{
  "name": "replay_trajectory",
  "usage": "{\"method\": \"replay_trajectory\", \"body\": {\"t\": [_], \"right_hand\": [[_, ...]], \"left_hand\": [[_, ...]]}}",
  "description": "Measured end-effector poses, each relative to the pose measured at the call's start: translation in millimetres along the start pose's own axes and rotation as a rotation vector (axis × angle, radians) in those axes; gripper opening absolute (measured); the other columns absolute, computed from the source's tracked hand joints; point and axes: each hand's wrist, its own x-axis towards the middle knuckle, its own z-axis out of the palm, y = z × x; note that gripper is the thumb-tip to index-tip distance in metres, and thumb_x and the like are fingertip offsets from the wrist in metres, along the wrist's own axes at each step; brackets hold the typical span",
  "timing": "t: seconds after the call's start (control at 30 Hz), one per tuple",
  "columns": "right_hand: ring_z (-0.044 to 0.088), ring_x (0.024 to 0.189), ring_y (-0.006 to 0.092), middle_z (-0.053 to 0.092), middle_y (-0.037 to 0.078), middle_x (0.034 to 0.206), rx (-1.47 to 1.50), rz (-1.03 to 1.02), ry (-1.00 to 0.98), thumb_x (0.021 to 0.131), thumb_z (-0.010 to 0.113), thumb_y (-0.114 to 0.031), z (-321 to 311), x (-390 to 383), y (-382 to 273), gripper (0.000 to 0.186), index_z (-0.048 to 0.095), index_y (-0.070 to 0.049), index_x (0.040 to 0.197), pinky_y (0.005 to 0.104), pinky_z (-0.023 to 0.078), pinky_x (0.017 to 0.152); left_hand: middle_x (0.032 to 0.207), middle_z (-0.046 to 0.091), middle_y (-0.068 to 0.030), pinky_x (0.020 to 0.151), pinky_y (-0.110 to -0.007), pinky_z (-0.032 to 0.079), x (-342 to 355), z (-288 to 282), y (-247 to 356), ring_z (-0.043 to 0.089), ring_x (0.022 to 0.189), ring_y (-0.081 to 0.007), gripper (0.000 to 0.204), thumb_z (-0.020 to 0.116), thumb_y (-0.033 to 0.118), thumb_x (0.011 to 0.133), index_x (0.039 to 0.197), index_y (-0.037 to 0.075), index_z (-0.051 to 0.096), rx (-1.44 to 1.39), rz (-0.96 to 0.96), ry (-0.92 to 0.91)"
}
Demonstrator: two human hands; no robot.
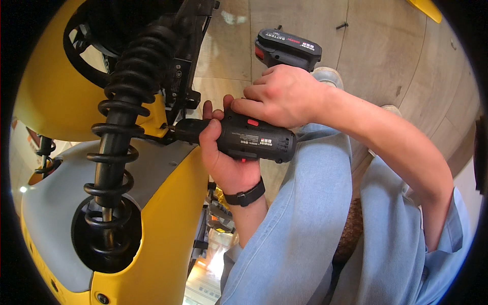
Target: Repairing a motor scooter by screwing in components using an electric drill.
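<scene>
One black drill (259, 138), clasped by left grip (224, 163) and right grip (283, 95), faces a yellow part (158, 118).

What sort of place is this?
Perhaps a repair or assembly workshop: there's a cordless drill, a black coil-spring shock absorber, and a loose screw on the floor.

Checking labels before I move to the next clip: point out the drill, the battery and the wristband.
Drill (238, 136): head view, on the side of its black housing.
Battery (290, 47): head view, on the broad black face of its casing.
Wristband (254, 193): head view, on its black strap.
</scene>
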Motion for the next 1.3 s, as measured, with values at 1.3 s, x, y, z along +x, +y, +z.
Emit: {"method": "replay_trajectory", "body": {"t": [1.3], "right_hand": [[0.066,0.058,0.0231,0.063,0.005,0.067,-0.086,0.046,0.042,0.079,0.059,-0.022,-2.7,-1.0,-25.2,0.025,0.065,-0.006,0.098,0.0337,0.053,0.056]], "left_hand": [[0.116,0.063,-0.0099,0.100,-0.043,0.046,0.3,-21.5,1.9,0.059,0.111,-0.0257,0.029,0.063,0.023,0.080,0.106,0.011,0.063,0.000,0.025,-0.017]]}}
